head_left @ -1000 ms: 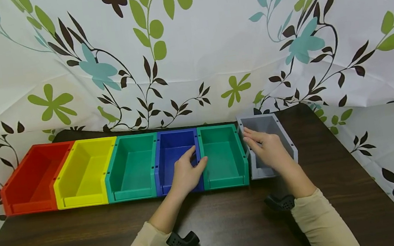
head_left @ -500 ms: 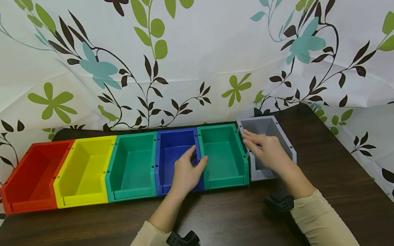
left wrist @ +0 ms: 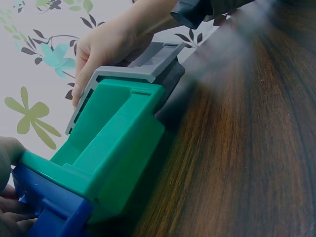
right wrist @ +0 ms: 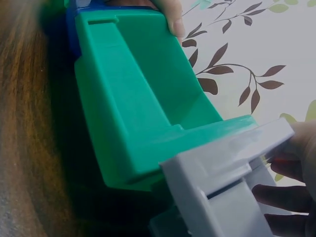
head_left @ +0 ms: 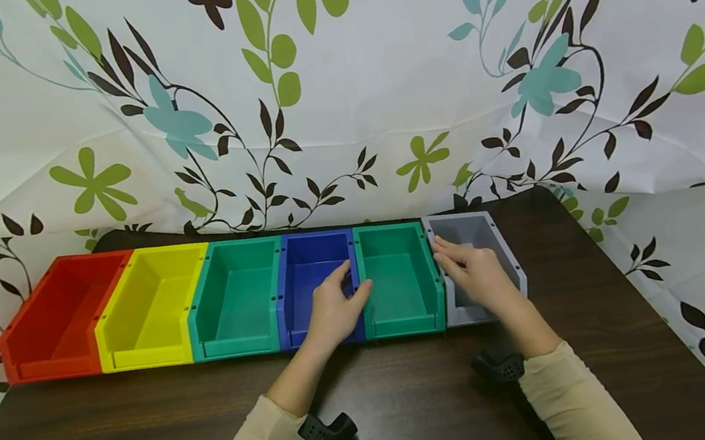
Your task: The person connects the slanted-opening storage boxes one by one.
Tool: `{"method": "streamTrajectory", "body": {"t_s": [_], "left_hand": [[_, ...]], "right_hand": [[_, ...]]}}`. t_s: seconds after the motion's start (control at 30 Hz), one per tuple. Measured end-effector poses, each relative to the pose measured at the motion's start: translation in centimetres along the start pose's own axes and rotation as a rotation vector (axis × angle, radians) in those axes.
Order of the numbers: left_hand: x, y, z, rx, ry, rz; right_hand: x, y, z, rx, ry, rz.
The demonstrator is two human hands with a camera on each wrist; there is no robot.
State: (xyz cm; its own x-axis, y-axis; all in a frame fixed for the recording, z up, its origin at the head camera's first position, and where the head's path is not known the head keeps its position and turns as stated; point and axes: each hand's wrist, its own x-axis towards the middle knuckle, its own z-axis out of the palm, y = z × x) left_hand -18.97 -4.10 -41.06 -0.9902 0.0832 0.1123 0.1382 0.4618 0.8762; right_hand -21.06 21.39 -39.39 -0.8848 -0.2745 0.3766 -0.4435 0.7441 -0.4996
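Note:
My left hand (head_left: 332, 312) holds the side walls where the blue bin (head_left: 314, 245) meets the right-hand green bin (head_left: 405, 326). Its fingers reach into the blue bin and its thumb lies over the green one. At the row's right end, my right hand (head_left: 483, 276) pinches the left wall of the grey bin (head_left: 470, 315), fingers inside it and thumb near the rim. In the right wrist view the grey bin (right wrist: 222, 165) overlaps the green bin's edge (right wrist: 207, 138), its front corner sitting against the green side wall.
Leftward along the row stand another green bin (head_left: 236, 348), a yellow bin (head_left: 147, 359) and a red bin (head_left: 54, 370). All rest on a dark wood table (head_left: 153, 428). A leaf-patterned cloth (head_left: 340, 119) hangs behind. Each wrist wears a black camera, such as the left one (head_left: 329, 432).
The grey bin has moved slightly left and toward me, with my right hand along with it, and its front is closer to level with the row. My left hand has stayed in place.

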Motion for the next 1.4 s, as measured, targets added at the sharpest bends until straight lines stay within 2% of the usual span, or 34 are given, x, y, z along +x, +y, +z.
{"method": "streamTrajectory", "body": {"t_s": [0.73,0.83,0.93,1.03,1.13,1.3,1.4], "left_hand": [[-0.2,-0.2,0.1,0.020,0.009,-0.010],[-0.2,-0.2,0.0,0.035,0.009,0.019],[-0.2,-0.2,-0.3,0.088,0.000,0.060],[-0.5,-0.4,-1.0,0.169,0.005,0.095],[-0.8,-0.4,-2.2,0.213,0.042,0.116],[-1.0,-0.3,-5.1,0.256,0.158,0.189],[-1.3,-0.5,-6.9,0.308,0.223,0.213]], "right_hand": [[-0.5,0.0,0.8,-0.015,-0.072,0.112],[-0.4,-0.3,0.5,-0.046,-0.099,0.148],[-0.5,-1.0,0.4,-0.095,-0.140,0.187],[-0.6,-1.8,0.3,-0.133,-0.194,0.230],[-0.7,-2.3,0.2,-0.131,-0.221,0.265],[-0.9,-2.4,0.3,-0.085,-0.193,0.273],[-1.1,-2.3,0.4,-0.052,-0.194,0.279]]}}
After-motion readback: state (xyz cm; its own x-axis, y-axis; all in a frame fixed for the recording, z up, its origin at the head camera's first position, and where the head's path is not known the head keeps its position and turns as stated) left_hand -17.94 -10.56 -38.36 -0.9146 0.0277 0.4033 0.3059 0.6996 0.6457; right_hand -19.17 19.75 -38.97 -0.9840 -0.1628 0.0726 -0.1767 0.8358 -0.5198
